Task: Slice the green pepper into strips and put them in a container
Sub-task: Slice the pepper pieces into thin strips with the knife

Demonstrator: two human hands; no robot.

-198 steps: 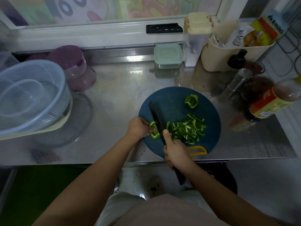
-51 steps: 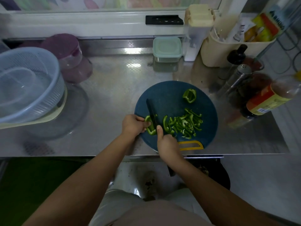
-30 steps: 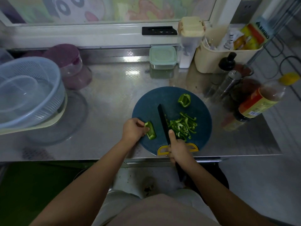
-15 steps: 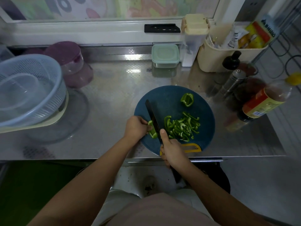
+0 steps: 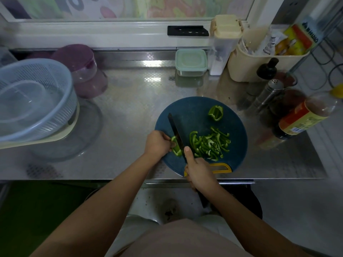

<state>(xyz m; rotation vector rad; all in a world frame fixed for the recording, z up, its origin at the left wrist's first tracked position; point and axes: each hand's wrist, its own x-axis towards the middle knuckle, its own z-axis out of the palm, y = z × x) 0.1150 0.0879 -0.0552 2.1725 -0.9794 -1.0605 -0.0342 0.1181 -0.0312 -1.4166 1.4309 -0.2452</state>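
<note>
Green and glossy, the pepper piece (image 5: 176,148) under the blade is found at about 8 o'clock on the round dark-blue cutting board (image 5: 194,112), where it is pinned by the curled fingers of the left hand (image 5: 157,144). A black knife (image 5: 175,132) is gripped by the right hand (image 5: 199,171), one finger stretched along the blade's back; the edge is set against the piece's right side and the tip is pointed toward 11 o'clock. Thin, curved pepper strips (image 5: 209,143) are heaped loosely from the board's centre toward 4 o'clock, just beside the blade. An uncut pepper chunk (image 5: 215,113), pale inside, is seen apart at 1 o'clock. The board is laid on a stainless-steel counter (image 5: 130,108). A mint-lidded container (image 5: 191,62) is placed at 12 o'clock near the back, and a pale-blue colander (image 5: 37,101) is set well apart at 9 o'clock.
</note>
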